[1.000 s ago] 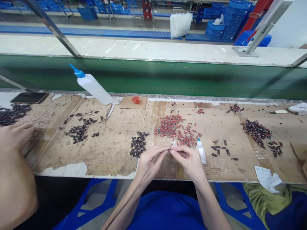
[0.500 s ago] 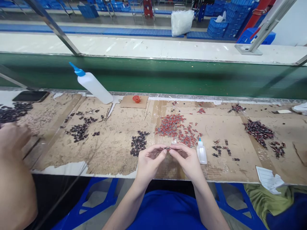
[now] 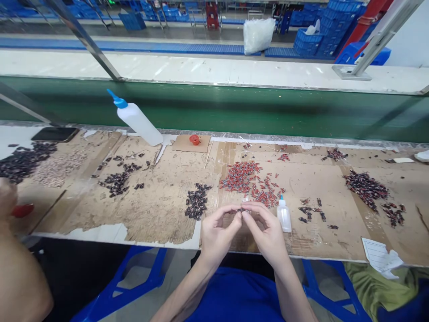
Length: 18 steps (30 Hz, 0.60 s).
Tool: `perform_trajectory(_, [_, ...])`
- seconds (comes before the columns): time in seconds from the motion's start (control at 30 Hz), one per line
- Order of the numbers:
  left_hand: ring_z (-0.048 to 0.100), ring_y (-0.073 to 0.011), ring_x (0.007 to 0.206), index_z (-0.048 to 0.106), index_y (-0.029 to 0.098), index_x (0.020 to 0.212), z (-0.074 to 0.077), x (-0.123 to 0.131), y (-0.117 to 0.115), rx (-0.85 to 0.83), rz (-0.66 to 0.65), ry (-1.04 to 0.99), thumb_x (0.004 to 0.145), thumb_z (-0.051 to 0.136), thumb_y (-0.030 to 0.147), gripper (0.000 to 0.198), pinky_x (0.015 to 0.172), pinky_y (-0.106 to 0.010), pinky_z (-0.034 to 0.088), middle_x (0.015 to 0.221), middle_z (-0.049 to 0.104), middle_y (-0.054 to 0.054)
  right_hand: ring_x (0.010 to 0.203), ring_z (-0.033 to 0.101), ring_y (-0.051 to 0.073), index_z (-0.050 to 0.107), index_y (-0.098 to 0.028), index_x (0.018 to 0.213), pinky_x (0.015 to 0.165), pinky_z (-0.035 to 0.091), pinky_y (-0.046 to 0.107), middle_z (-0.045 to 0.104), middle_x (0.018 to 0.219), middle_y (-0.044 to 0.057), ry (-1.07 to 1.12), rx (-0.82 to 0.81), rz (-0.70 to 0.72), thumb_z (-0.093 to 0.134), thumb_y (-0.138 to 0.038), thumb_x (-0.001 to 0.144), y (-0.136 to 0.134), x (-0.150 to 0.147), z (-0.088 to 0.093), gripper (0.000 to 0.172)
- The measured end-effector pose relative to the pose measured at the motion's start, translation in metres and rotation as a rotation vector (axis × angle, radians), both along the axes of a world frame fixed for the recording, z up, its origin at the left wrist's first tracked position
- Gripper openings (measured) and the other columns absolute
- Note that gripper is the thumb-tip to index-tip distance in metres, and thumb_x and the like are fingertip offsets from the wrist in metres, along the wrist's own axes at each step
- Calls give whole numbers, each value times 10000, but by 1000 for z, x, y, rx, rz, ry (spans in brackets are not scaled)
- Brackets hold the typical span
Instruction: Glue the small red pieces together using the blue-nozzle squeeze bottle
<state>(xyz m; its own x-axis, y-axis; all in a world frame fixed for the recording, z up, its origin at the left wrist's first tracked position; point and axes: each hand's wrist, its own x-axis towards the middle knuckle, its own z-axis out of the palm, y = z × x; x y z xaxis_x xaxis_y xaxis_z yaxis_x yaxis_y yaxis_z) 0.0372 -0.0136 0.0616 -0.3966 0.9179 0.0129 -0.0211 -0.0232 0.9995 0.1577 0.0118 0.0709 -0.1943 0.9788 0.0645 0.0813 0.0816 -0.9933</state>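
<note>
At the surface's left end, the co-worker's hand [image 3: 6, 199] lies closer to the left edge than before, leaving the pale pieces [image 3: 58, 170] more fully exposed. A red object [image 3: 23, 210], previously unseen, appears beside it. Near the front edge, the thumbs of the left hand [image 3: 217, 230] and right hand [image 3: 268, 230], formerly farther apart, nearly meet at the small part [image 3: 241, 210].

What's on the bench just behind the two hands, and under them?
Just beyond the left hand and right hand lie small red parts on brown cardboard. The hands hide some of that cardboard; anything directly beneath them cannot be seen.
</note>
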Motion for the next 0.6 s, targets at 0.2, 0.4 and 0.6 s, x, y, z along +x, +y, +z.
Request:
perform_trajectory(0.2, [693, -199, 1009, 499, 191, 1306, -10, 4, 1, 28, -240, 173, 830, 660, 277, 510, 945, -354, 533, 1057, 739, -88, 945, 658, 216, 718, -221, 893, 794, 549, 343, 704, 974, 86, -163, 98, -155, 595, -367, 881, 1, 32, -10, 192])
perform_trajectory(0.4, [631, -237, 1067, 653, 210, 1078, -25, -55, 17, 81, -55, 755, 911, 521, 247, 216, 960, -421, 498, 1092, 702, -89, 894, 617, 284, 719, -150, 932, 804, 495, 448, 690, 986, 159, -630, 197, -704, 567, -535, 837, 8, 100, -26, 424])
perform_trajectory(0.6, [580, -260, 924, 700, 213, 945, -40, -93, 49, -17, -18, 1119, 888, 526, 176, 187, 846, -407, 484, 935, 717, -76, 929, 547, 316, 727, -138, 970, 846, 428, 462, 681, 993, 179, -907, 225, -620, 447, -701, 838, 3, 85, -30, 642])
